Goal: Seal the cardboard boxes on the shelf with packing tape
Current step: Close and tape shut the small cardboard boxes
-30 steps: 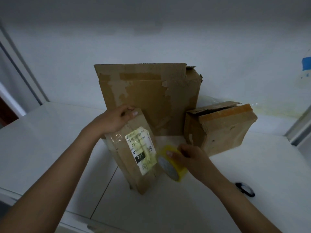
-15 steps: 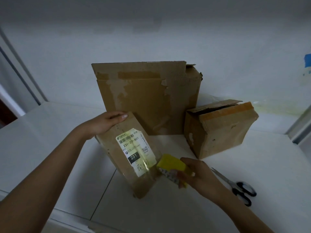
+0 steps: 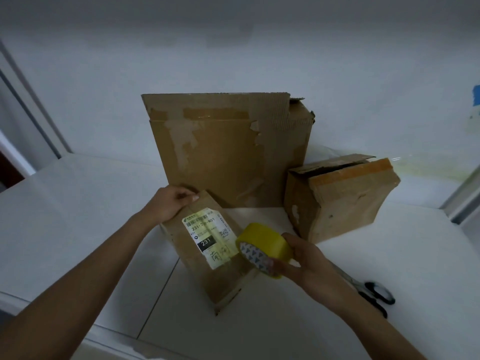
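Observation:
A small flat cardboard box (image 3: 220,279) with a white shipping label lies at the front centre of the white shelf (image 3: 78,216). My left hand (image 3: 171,202) grips its far top edge. My right hand (image 3: 304,261) holds a roll of yellow packing tape (image 3: 262,242) just right of the label, close over the box. Behind stands a tall worn cardboard box (image 3: 226,149). To the right sits a medium box (image 3: 340,201) with its top flap ajar and orange tape along one edge.
Black-handled scissors (image 3: 374,294) lie on the shelf at the right, partly hidden by my right forearm. A white wall rises behind the boxes. A seam runs across the shelf surface under the small box, and the front edge is near the bottom.
The small box has tipped flatter and shifted nearer. My right hand lifted the tape roll and turned it, so its core faces me. The scissors stayed in place.

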